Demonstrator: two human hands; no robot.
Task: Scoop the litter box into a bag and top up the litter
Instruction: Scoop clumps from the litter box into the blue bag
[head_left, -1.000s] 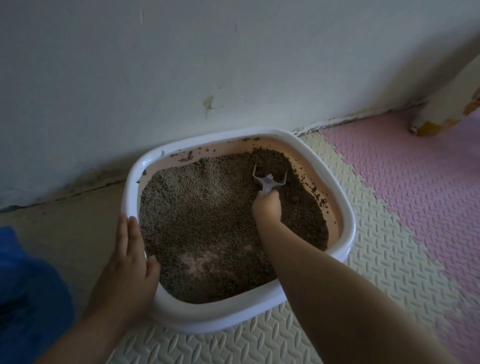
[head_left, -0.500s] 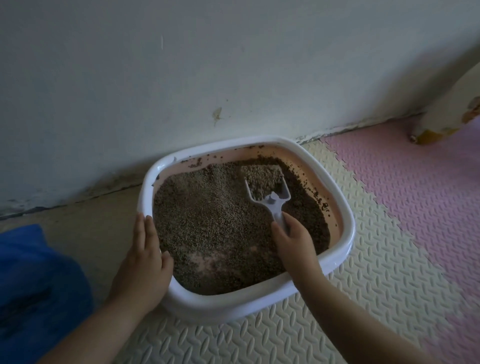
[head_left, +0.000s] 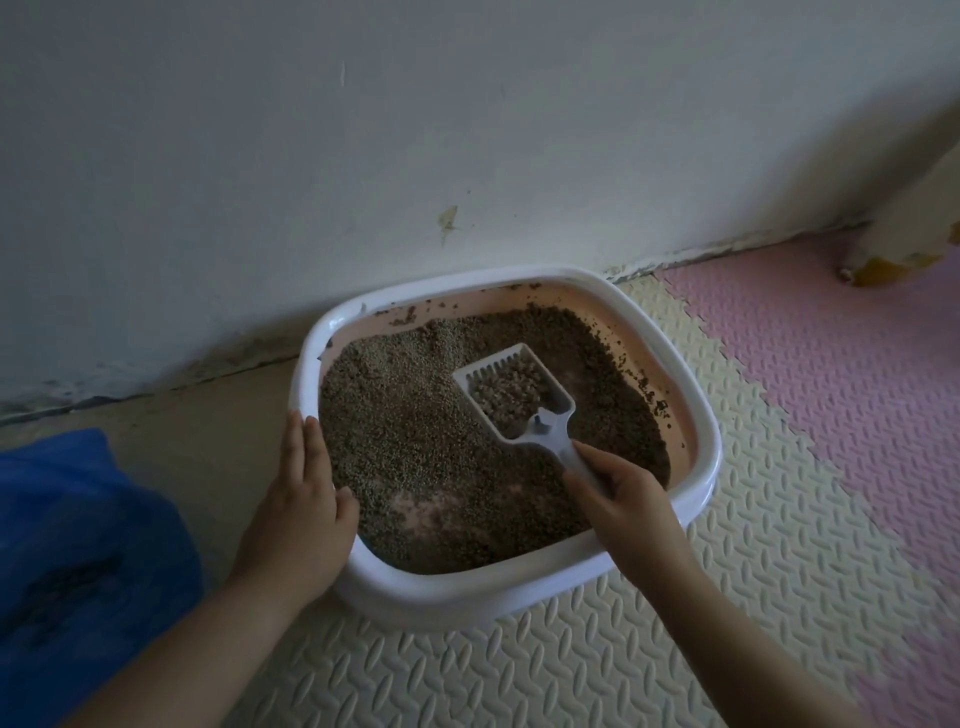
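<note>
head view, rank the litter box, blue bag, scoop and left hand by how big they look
1. litter box, clearly the largest.
2. blue bag, though the frame edge cuts it off and it lies nearer the camera.
3. left hand and scoop look about alike; the hand is nearer, so I won't rank them.

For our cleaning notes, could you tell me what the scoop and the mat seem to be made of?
The scoop: likely rigid plastic, pale and smooth, with moulded slots. The mat: probably foam, matte, embossed tread pattern, interlocking cream and pink tiles.
</note>
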